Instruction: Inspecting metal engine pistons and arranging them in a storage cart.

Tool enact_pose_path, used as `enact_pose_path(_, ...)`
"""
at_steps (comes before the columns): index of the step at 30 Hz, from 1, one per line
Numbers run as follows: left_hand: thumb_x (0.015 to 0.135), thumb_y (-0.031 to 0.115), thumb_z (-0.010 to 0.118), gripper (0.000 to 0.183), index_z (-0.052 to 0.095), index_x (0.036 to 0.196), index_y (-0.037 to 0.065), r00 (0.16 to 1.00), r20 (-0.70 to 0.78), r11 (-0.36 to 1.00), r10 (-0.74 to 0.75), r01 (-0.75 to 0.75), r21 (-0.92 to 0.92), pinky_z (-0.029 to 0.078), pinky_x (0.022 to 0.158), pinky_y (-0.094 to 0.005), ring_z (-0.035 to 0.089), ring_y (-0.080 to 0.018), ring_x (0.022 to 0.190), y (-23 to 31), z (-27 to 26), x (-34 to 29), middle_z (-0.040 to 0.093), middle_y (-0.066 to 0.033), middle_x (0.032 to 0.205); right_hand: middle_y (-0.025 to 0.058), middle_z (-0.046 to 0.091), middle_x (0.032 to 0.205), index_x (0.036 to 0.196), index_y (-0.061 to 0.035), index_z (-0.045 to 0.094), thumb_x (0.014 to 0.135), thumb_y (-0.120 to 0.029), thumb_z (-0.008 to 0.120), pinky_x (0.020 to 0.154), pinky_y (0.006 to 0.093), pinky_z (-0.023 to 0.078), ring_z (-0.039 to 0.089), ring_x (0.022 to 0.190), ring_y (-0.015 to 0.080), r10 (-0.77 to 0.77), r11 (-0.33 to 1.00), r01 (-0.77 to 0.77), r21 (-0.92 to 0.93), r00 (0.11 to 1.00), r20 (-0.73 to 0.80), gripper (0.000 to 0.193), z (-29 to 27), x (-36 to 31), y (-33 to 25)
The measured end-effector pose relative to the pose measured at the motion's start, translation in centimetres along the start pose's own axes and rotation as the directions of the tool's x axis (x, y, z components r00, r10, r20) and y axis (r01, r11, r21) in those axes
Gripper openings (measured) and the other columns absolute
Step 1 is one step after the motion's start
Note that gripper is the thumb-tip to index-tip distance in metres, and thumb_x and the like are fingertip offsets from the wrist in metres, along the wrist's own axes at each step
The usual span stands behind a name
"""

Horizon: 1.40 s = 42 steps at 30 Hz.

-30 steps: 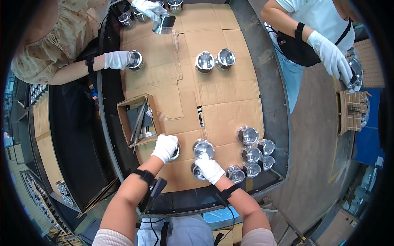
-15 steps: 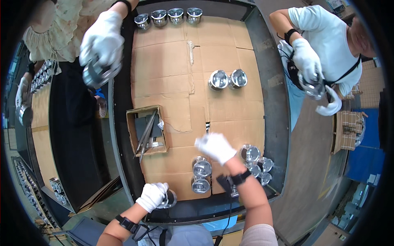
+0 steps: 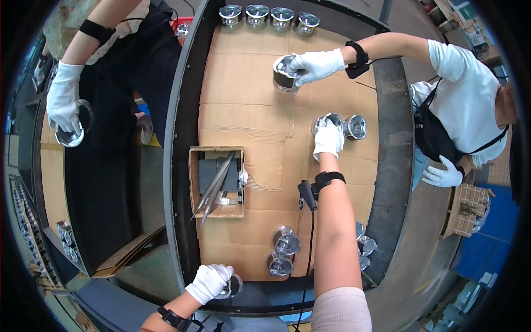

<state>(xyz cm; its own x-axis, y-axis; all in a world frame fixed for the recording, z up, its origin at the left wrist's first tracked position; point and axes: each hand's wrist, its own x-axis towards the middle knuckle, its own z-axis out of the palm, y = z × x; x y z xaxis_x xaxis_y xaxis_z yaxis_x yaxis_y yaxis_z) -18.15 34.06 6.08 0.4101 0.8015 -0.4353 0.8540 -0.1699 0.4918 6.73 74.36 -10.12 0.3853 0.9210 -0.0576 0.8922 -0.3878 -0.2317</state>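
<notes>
At the near edge of the cardboard-lined table (image 3: 232,110), my left hand (image 3: 209,283) in a white glove is closed around a shiny metal piston (image 3: 236,286). My right hand (image 3: 329,139), also gloved, reaches far forward. Its fingers grip the left one of two pistons (image 3: 333,118) standing side by side; the glove covers part of it. The right one of this pair, another piston (image 3: 355,127), touches or nearly touches it. Two more pistons (image 3: 286,243) stand between my arms. Behind my right forearm, several pistons (image 3: 365,246) are partly hidden.
A co-worker's gloved hand (image 3: 318,66) from the right holds a piston (image 3: 284,77) over the table. Another person's hand (image 3: 63,102) at left grips a piston (image 3: 71,135). Several pistons (image 3: 257,16) line the far edge. A cardboard box (image 3: 217,214) holds pointed metal tools.
My right hand has moved forward onto the piston pair. The right co-worker's hand has brought a piston over the table. The left person's hand has swung down and left. My view has shifted.
</notes>
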Motion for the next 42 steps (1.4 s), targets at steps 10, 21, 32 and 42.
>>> enact_pose_path(10, 0.077, 0.016, 0.054, 0.004, 0.053, 0.078, 0.012, 0.999, -0.043, 0.992, -0.01, 0.015, 0.125, 0.047, 0.048, -0.0356, 0.062, -0.0225, 0.064, 0.0, 1.8, 0.8, 0.058, -0.0059, 0.065, 0.0162, 0.066, 0.095, 0.101, -0.0015, 0.067, 0.084, -0.018, 0.061, 0.079, 0.0348, 0.049, 0.063, 0.084, 0.0293, -0.647, 0.75, 0.587, 0.306, 0.748, 0.151, 0.025, -14.1, -13.9, 2.8)
enact_pose_path(21, 0.077, 0.018, 0.056, 0.008, 0.06, 0.081, 0.013, 0.999, 0.03, 0.989, 0.016, -0.02, 0.149, 0.053, 0.056, -0.0358, 0.065, -0.0214, 0.073, 1.0, 4.0, -1.8, 0.064, -0.0067, 0.077, 0.0123, 0.065, 0.094, 0.099, -0.0077, 0.066, 0.076, -0.014, 0.061, 0.087, 0.0394, 0.047, 0.061, 0.091, 0.0288, -0.924, 0.375, 0.8, 0.469, 0.28, 0.261, 0.024, -11.4, -32.7, 3.4)
enact_pose_path(32, 0.087, 0.019, 0.049, 0.037, 0.054, 0.119, 0.003, 0.991, 0.111, 0.993, -0.075, 0.064, 0.098, 0.053, 0.068, -0.0445, 0.066, -0.0294, 0.074, -0.1, 6.4, 2.4, 0.066, -0.0175, 0.094, 0.0098, 0.065, 0.086, 0.081, -0.0092, 0.067, 0.074, -0.021, 0.065, 0.072, 0.0393, 0.05, 0.062, 0.077, 0.0268, -0.867, 0.498, 0.797, 0.343, 0.467, 0.174, 0.014, -12.1, -34.7, 7.3)
enact_pose_path(42, 0.086, 0.024, 0.046, 0.036, 0.052, 0.115, 0.002, 0.965, 0.138, 0.961, -0.222, 0.24, -0.133, 0.051, 0.067, -0.0461, 0.064, -0.0374, 0.073, -2.6, 14.9, 6.8, 0.066, -0.0197, 0.078, 0.0226, 0.052, 0.117, 0.1, -0.0164, 0.063, 0.079, -0.02, 0.057, 0.07, 0.0458, 0.053, 0.064, 0.077, 0.0374, -0.542, 0.788, 0.598, 0.145, 0.561, 0.626, 0.022, -10.0, -35.4, 14.5)
